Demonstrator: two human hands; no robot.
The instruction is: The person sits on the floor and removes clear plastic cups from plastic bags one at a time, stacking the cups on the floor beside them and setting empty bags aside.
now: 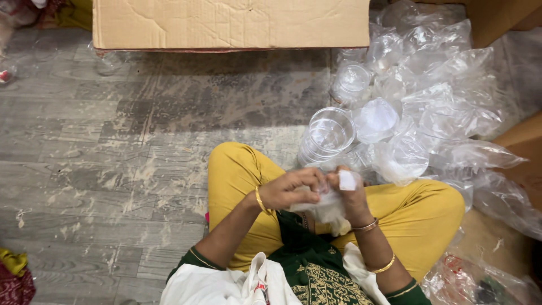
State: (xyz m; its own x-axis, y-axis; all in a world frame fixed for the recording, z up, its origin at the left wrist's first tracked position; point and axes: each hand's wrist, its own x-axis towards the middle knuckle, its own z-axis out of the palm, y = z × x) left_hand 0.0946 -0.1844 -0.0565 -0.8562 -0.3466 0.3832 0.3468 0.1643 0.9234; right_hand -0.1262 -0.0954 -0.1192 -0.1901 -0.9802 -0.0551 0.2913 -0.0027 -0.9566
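Observation:
I sit cross-legged on the floor in yellow trousers. My left hand (291, 188) and my right hand (351, 195) meet over my lap, both pinching a small white piece (347, 180) with thin clear plastic or white cloth (329, 210) hanging below it. Just beyond my hands lies a stack of clear plastic cups (326, 137) on its side. Gold bangles circle both wrists.
A heap of clear plastic bags and cups (429, 96) fills the right side. A big cardboard box (231, 24) stands at the top, another brown box edge (522, 152) at the right. Grey wooden floor (113, 147) spreads left. White cloth (226, 285) lies by my lap.

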